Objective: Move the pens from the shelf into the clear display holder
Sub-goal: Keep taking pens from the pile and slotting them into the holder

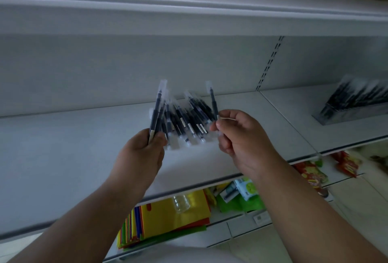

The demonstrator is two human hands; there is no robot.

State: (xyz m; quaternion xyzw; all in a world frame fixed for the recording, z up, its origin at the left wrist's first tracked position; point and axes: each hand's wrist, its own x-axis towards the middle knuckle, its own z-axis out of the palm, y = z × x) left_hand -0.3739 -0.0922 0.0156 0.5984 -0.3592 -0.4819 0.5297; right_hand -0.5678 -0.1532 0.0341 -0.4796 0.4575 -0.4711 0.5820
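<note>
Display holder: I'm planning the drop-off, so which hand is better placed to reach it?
Probably the right hand: it pinches one pen and is nearer the display holder at far right.

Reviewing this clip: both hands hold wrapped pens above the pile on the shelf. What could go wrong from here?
1. The left hand grips several pens only by their lower ends; they fan out, so one might slip onto the shelf.
2. The right hand pinches a single pen near its base, a possibly weak hold.
3. The clear display holder stands far right and looks fairly full, so insertion may be tight.
</note>
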